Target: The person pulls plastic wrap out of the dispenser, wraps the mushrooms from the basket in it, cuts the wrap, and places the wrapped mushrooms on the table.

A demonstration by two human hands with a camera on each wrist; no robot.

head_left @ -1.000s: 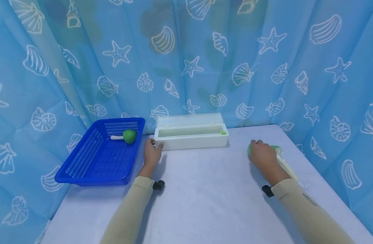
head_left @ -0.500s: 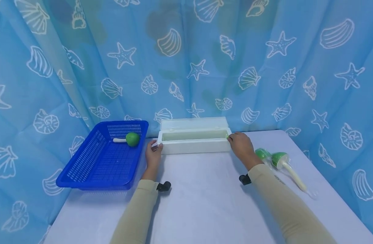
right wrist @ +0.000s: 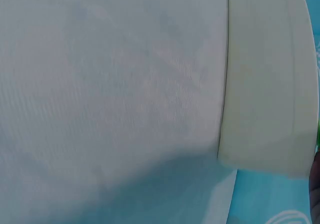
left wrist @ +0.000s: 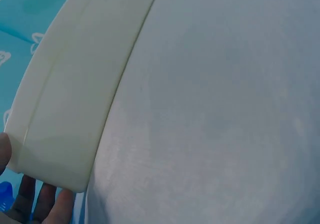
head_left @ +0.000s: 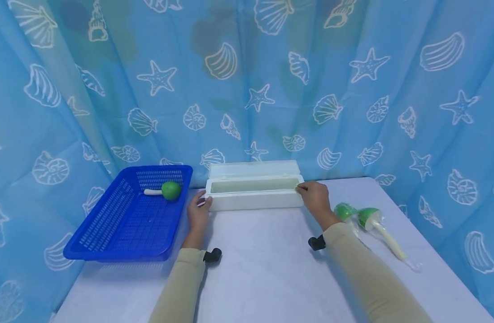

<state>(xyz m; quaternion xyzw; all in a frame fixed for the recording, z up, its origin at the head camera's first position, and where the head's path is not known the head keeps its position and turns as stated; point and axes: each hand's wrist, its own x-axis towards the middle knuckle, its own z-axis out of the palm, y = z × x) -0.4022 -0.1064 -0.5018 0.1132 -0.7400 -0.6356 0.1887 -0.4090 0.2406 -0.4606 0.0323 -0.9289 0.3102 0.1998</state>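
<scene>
A long white plastic-wrap dispenser box (head_left: 255,201) lies near the back of the table, its clear lid (head_left: 255,168) raised. Around its left end my left hand (head_left: 198,214) holds on, thumb on the front and fingers at the end face, as the left wrist view also shows. At the right end my right hand (head_left: 314,197) pinches the small green slider (head_left: 297,185) on the rim. Only a fingertip and a sliver of green show in the right wrist view. Beside the right forearm lie two green-headed things in clear film, one with a white handle (head_left: 388,240).
A blue plastic basket (head_left: 125,256) stands left of the box. In it lies an unwrapped thing with a round green head (head_left: 171,190) and white handle. A white cloth (head_left: 263,269) covers the table, and a blue shell-print curtain (head_left: 247,72) hangs right behind.
My right hand has let go of the film-wrapped green thing and moved left to the box's right end, onto the slider. The left hand keeps its place at the left end.
</scene>
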